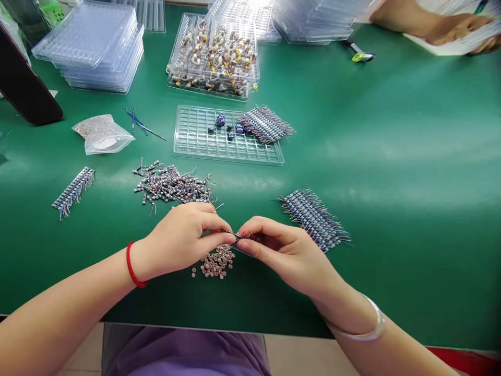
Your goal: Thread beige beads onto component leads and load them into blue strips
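Note:
My left hand (pixel 190 235) and my right hand (pixel 284 250) meet near the table's front, both in a pinch. Between their fingertips runs a narrow dark strip (pixel 243 251) with fine wires, mostly covered by my right fingers. Just below lies a scatter of small round coppery discs (pixel 217 262). Beyond my left hand is a loose heap of small wired components (pixel 172 184), each with short leads. To the right of my right hand lies a sheet of wired components (pixel 315 219) set in rows.
A clear gridded tray (pixel 195 146) holds purple bundles and another wired sheet (pixel 268 124). Left are a short wired strip (pixel 74 190), plastic bag (pixel 105 137), blue wires (pixel 136 122) and dark device (pixel 27 78). Stacked trays (pixel 97 47) stand behind; another person's hand (pixel 456 28) is far right.

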`<state>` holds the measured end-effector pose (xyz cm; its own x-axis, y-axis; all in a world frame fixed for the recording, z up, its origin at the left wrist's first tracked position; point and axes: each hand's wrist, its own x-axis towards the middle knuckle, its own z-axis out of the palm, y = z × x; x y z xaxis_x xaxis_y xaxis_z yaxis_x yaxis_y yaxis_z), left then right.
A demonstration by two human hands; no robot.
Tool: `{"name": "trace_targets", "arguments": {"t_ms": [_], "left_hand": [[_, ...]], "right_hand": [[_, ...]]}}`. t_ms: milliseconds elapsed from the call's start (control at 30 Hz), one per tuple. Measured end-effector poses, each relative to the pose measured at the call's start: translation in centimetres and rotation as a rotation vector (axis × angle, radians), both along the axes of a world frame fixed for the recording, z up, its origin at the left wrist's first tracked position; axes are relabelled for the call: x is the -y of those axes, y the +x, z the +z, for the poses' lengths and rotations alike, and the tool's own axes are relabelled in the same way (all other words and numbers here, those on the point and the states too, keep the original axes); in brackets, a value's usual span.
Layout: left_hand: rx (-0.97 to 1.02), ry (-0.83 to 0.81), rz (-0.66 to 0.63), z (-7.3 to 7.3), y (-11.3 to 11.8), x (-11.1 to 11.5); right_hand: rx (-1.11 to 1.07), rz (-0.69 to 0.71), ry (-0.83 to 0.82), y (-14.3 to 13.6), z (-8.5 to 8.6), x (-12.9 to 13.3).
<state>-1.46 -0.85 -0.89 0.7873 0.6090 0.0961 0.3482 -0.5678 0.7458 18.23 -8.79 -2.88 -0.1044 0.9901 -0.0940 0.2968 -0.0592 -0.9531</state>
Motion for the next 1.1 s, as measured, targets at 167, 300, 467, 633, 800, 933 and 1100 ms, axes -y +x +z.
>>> {"name": "trace_targets", "arguments": {"t_ms": [167,300,467,633,800,933,1100], "left_hand": [[-0.131,0.175,0.000,-0.8,-0.4,-0.7],[-0.205,0.234,-0.052,-0.8,-0.4,-0.5],[-0.307,0.259,-0.118,-0.7,-0.3,-0.1],[-0.352,0.290,-0.163,-0.8,-0.4,0.2],[-0.349,0.305,-0.187,-0.9,-0.3,0.4],[-0.338,0.306,-0.190,-1.0,-0.4,0.5],[-0.336,0.307,-0.191,-0.8,-0.4,0.5]], "right_hand": [[0.229,0.036,0.006,0.6,-0.1,0.2],[0.346,0.069,0.031,0.3,-0.2,0.2],[0.401,0.041,0.107,-0.1,-0.6,0.1],[0.421,0.066,0.132,-0.1,-0.6,0.1],[0.389,0.108,0.119,0.0,-0.3,0.0],[0.385,0.117,0.118,0.1,-0.3,0.0],[0.357,0.088,0.142,0.1,-0.3,0.0]]}}
